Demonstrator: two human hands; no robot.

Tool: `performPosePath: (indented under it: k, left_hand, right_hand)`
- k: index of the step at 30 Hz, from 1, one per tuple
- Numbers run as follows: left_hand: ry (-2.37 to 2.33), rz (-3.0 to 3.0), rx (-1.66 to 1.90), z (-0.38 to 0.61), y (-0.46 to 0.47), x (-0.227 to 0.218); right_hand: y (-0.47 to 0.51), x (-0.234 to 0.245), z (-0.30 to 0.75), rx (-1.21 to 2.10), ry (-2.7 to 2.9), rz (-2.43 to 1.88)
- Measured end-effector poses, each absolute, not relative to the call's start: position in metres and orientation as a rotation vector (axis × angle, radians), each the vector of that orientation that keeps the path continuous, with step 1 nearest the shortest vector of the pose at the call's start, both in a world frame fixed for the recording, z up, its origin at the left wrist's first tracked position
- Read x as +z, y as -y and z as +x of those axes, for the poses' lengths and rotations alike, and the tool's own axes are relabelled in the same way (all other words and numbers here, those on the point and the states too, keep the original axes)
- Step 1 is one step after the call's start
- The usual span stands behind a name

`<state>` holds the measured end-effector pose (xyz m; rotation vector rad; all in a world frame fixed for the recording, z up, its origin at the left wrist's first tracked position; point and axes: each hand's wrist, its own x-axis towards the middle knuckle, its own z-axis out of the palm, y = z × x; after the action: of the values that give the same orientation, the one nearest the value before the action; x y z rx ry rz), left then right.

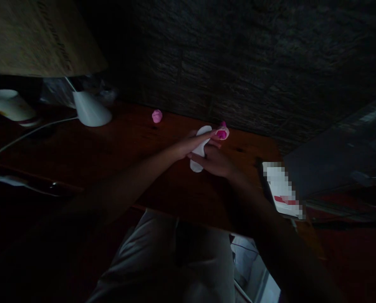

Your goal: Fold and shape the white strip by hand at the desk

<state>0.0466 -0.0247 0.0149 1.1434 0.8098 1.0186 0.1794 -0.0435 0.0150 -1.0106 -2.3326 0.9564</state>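
A flat white oblong pad (196, 165) with rounded ends is held at a slant above the wooden table. My left hand (188, 145) lies across the pad's upper half, fingers stretched toward the right. From the lower right my right hand (217, 160) grips the same pad, thumb over its lower part and the other fingers partly hidden. Just beyond the left fingertips is a pink and white crumpled piece (222, 132); whether they touch it I cannot tell. A small pink crumpled ball (156, 116) sits farther left on the table. The light is very dim.
At the left stand a lamp with a white cone base (93, 110) and a paper cup (12, 107). A white cable (26, 134) curves over the table (112, 147). A lit phone or tablet screen (281, 187), blurred out, lies at the right edge. A dark wall rises behind.
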Motion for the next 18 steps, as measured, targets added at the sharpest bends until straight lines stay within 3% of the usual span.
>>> performPosePath:
  k: [7, 18]
  left_hand:
    - [-0.722, 1.095, 1.137, 0.0436, 0.0215, 0.0152]
    - [-0.818, 1.339, 1.218, 0.0414, 0.0196, 0.0082]
  right_hand:
    - [0.0404, 0.0148, 0.1827, 1.512, 1.800, -1.035]
    - [0.0376, 0.0106, 0.1840, 1.604, 1.696, -1.020]
